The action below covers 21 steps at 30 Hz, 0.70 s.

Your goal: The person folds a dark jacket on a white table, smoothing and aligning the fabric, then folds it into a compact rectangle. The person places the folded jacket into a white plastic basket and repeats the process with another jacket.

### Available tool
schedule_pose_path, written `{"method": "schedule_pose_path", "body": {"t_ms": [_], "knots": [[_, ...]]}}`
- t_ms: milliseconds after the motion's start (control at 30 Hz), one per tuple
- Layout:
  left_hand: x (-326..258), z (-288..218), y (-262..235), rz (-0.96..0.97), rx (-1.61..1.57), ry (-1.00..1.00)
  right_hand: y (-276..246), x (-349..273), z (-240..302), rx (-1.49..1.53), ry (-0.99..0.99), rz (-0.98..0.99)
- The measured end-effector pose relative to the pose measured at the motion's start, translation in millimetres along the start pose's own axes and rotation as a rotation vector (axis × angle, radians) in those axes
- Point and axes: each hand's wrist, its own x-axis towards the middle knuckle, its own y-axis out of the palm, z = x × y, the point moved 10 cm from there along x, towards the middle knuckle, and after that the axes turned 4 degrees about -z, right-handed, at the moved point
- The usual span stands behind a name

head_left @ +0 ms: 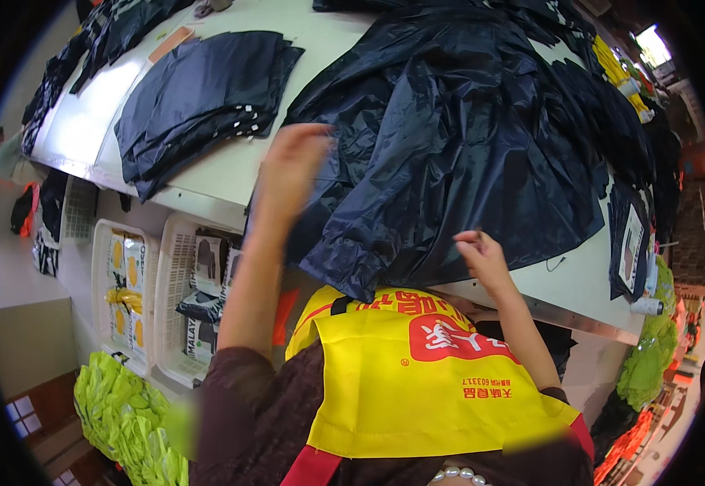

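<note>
A large dark navy garment [442,154] of thin, shiny fabric, like a raincoat, lies spread and wrinkled on the white table, its near edge hanging toward my apron. My left hand [294,166] is raised over its left side; motion smears the fingers, so their grip is unclear. Above the garment's near right part is my right hand [484,256], with thumb and fingers drawn together in a pinch. Anything between those fingertips is too small to make out. To the left rests a neat stack of dark navy fabric pieces [207,97] with small white tags along its near edge.
The white table [170,194] has a metal front edge. Below it at left stand two white plastic baskets [162,300] holding packaged items. Lime-green bundles [121,413] lie at lower left. A packaged garment [632,247] and a thread spool [647,306] are at the right edge.
</note>
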Motion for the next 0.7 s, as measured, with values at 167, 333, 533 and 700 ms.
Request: {"method": "schedule_pose_path", "body": {"t_ms": [167,333,533,700], "knots": [[-173,-188,158,1.065,-0.540,0.535,-50,-19,-57,0.128,0.152,-0.110],[-337,-205,262,1.718,-0.589,0.395,-77,-50,-64,0.084,0.214,-0.107],[-391,-206,314,2.216,-0.342,0.348,-139,-70,-101,0.088,0.145,-0.166],[-378,-246,364,1.675,-0.237,0.890,-153,-64,-118,0.151,0.070,-0.116]]}}
